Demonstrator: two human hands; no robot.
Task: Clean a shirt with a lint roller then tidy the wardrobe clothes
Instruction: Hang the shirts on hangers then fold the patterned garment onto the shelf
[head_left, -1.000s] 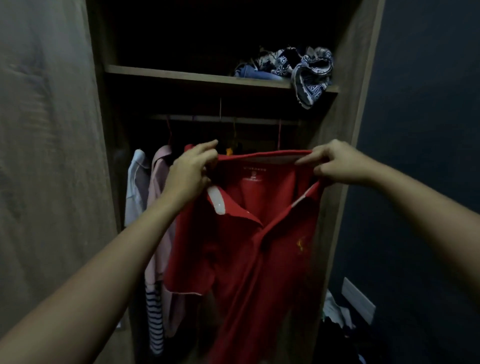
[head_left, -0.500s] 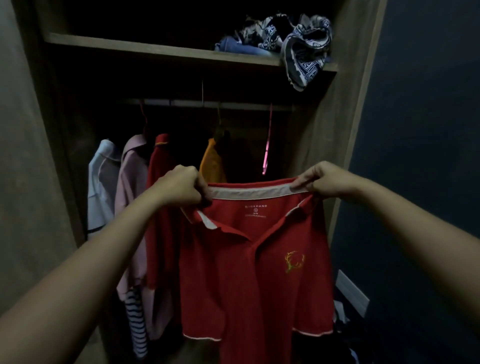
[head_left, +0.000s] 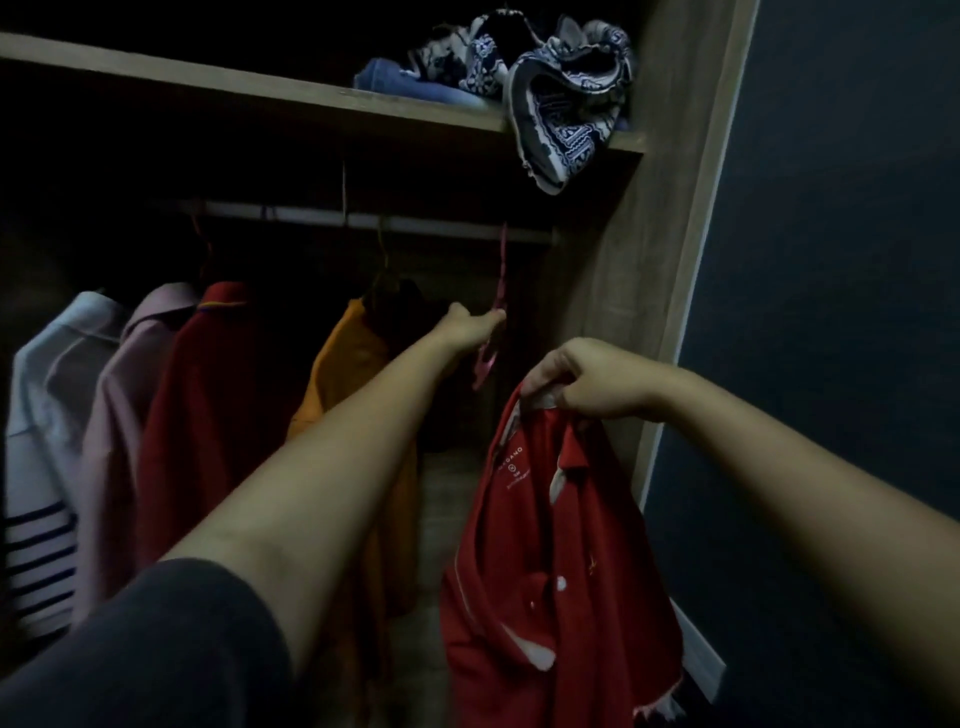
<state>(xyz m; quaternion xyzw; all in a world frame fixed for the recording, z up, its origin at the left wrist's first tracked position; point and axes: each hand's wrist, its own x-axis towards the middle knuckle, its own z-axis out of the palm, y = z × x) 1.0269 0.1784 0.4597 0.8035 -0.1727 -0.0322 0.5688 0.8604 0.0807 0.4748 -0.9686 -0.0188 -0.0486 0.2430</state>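
Shirt, red polo (head_left: 545, 545), lower right of centre in the frame, hangs limp and bunched outside the wardrobe opening. White trim shows at the collar, and a printed label inside the neck is too small to read. The right hand (head_left: 587, 379) pinches the collar from above, fingers curled down round the fabric, and the whole garment hangs from that one grasp.

The left hand (head_left: 467, 330) is stretched forward into the wardrobe, just left of and above the right. Its fingertips meet a pink hanger (head_left: 493, 338) that hangs bare from the rail (head_left: 322, 215). In the dark it cannot be told whether the fingers have closed round the hanger or only touch it. A dark sleeve (head_left: 130, 649) covers the upper arm at lower left.

Other garments hang on the rail to the left of the hanger. First comes an orange shirt (head_left: 353, 364), partly behind the left forearm, then a dark red shirt (head_left: 208, 374) and a pink shirt (head_left: 124, 389). At the left edge is a white shirt (head_left: 41, 415) with dark stripes low down.

Above the rail is a wooden shelf (head_left: 260, 96). On its right end lies a blue folded garment (head_left: 400, 83). Beside it a blue-and-white patterned cloth (head_left: 566, 104) droops over the shelf edge.

The wardrobe side panel (head_left: 649, 260) runs down the right, with a dark wall (head_left: 857, 260) beyond it.
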